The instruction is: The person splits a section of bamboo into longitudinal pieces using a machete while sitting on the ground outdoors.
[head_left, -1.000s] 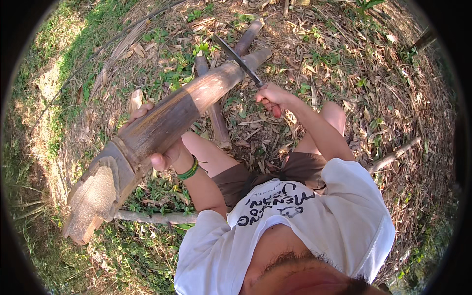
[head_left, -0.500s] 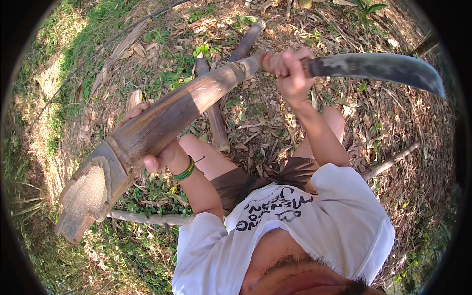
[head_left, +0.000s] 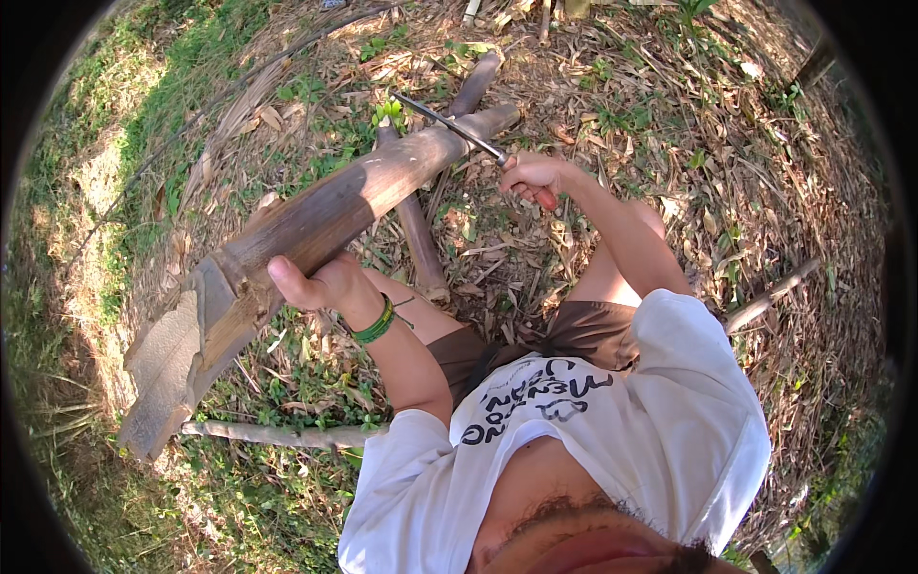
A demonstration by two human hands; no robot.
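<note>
A thick brown bamboo pole (head_left: 354, 191) slants from near left to far right, its near left end split and jagged. Wrapped round its underside close to a node, my left hand (head_left: 320, 285) supports it, with the thumb on the near side and some fingers hidden behind. My right hand (head_left: 534, 177) grips the reddish handle of a machete (head_left: 445, 122). Its blade appears edge-on and crosses over the pole near the far end; whether it bites into the bamboo I cannot tell.
Beneath the pole's far end lie crossed dark poles (head_left: 419, 239) on the leaf-strewn ground. A pale branch (head_left: 277, 434) lies at near left, and another branch (head_left: 773, 297) at right. Green plants (head_left: 182, 105) grow at far left. My bent legs flank the middle.
The machete has swung from pointing right, beyond the pole's end, to lying across the pole. My right hand has come down and nearer. The pole has shifted slightly in my left hand.
</note>
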